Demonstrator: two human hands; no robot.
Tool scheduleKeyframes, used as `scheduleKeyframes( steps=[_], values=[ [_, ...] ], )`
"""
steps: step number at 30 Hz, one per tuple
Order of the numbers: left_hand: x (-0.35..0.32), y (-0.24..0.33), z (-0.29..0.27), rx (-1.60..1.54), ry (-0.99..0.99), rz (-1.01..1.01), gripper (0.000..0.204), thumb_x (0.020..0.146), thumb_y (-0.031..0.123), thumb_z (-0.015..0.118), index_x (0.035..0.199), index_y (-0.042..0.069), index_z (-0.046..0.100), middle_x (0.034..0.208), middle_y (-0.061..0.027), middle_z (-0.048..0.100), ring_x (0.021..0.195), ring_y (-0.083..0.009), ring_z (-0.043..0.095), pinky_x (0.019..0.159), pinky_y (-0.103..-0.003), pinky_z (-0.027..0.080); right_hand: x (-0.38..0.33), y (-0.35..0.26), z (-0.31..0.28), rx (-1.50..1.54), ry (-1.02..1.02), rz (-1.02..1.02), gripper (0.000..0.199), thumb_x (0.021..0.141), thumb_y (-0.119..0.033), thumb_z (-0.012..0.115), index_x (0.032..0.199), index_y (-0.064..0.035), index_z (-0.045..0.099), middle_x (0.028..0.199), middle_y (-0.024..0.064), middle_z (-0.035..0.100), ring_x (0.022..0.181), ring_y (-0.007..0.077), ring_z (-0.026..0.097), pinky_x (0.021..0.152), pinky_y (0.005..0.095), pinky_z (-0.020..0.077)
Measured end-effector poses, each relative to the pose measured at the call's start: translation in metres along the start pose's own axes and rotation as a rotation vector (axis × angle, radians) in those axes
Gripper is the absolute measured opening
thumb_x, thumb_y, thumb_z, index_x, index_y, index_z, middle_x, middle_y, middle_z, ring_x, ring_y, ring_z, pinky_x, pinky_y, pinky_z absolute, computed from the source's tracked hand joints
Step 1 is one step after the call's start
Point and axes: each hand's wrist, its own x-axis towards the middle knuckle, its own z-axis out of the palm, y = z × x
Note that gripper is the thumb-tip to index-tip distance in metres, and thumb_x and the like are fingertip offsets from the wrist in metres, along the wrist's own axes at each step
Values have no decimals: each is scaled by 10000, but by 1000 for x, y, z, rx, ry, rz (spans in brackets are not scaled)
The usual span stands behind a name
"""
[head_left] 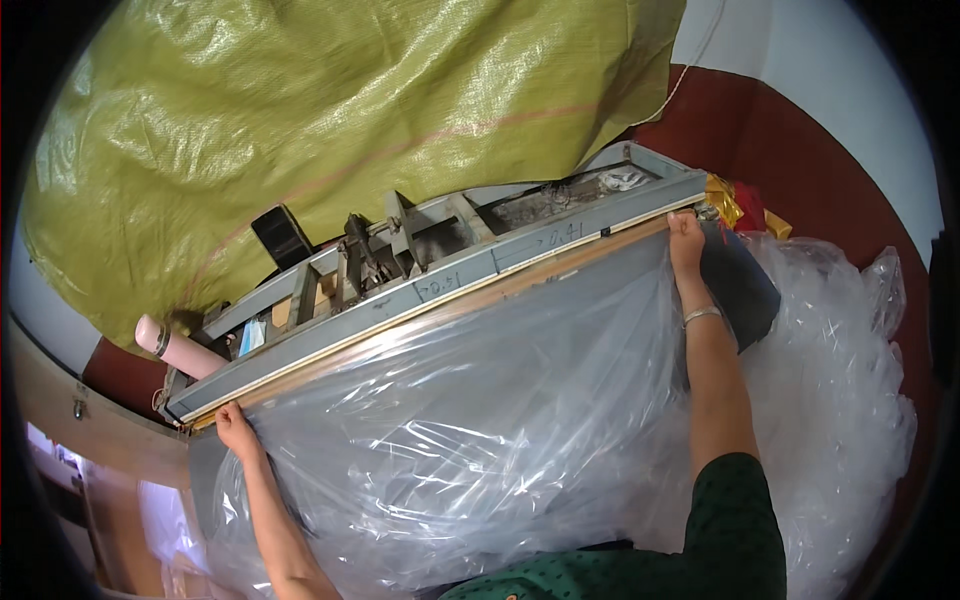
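Clear plastic bag [470, 420] spreads from centre to 5 o'clock, mouth edge along grey metal sealing bar [440, 285] | left hand [236, 427] at 8 o'clock pinches bag edge | right hand [686, 245] at 2 o'clock pinches same edge | yellow-green woven sack [330, 110] at 11 o'clock

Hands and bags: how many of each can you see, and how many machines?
Hands: 2 (left hand, right hand)
Clear plastic bag: 1
Yellow-green sack: 1
Grey machine: 1
Total: 5
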Motion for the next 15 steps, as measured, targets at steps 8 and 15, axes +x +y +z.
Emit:
scheduleKeyframes(
  steps=[8,15],
  values=[
    [-1,2,-12,-50,84,-145,124,861,117,544,814,95,432,677,37,409,597,-61,390,522,-203,363,5,13,6,-138,187,16,131,820,-137,582,790,-22,527,747,110,591,705,230,579,683,334,461],
    [-7,19,-11,-172,122,-166,98,853,111,525,891,89,437,724,15,443,581,-77,422,493,-218,393,14,55,6,106,181,187,143,826,-133,550,910,-17,558,842,127,599,795,207,577,740,317,454]
  ],
)
